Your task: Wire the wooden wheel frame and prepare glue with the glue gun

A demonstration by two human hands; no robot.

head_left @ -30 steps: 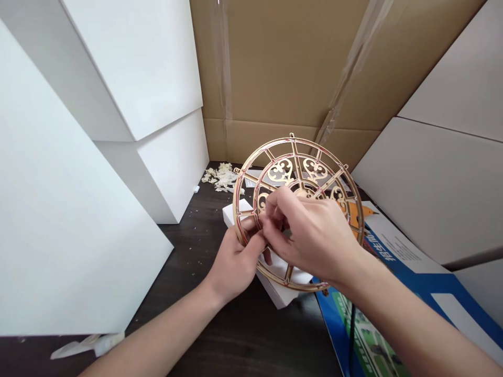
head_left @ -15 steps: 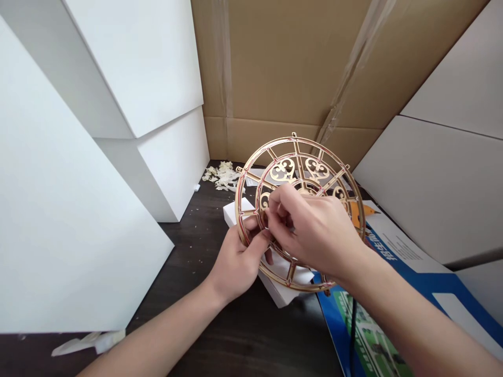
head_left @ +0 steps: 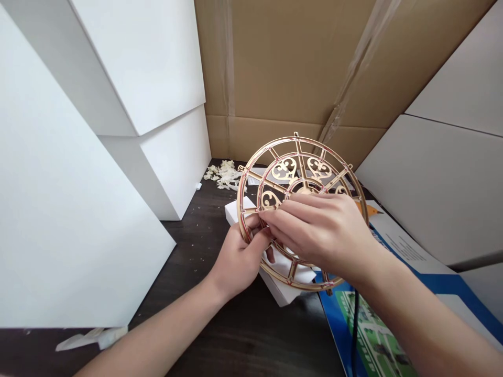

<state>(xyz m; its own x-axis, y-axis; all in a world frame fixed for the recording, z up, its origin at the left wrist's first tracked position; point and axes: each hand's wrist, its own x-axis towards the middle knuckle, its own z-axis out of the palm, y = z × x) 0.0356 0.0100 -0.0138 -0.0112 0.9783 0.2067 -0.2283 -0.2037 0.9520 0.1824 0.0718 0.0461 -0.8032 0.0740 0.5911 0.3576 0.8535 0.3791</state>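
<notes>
A round gold openwork frame [head_left: 253, 155], with spokes, scroll ornaments and reddish lines along its rings, is held tilted above the table. My left hand [head_left: 239, 262] grips its lower left part, thumb in front and fingers behind. Over the frame's middle lies my right hand [head_left: 322, 230], its fingers pressed together and their tips close to my left thumb. Whatever may be between those right fingertips is hidden. Behind and under the frame sits a white box [head_left: 285, 296], partly covered by it.
Whitish peeled scraps [head_left: 226, 175] lie on the dark table [head_left: 188, 283]. An orange pointed tool [head_left: 373, 208] rests on a blue and white printed sheet [head_left: 436, 283], where a black cable [head_left: 354, 330] runs. White boxes [head_left: 173, 162] stand left; cardboard [head_left: 283, 63] closes the back.
My right hand has turned flatter, its curled fingers now stretched out more and laid together across the frame. My left hand keeps its grip. The whole view has shifted slightly.
</notes>
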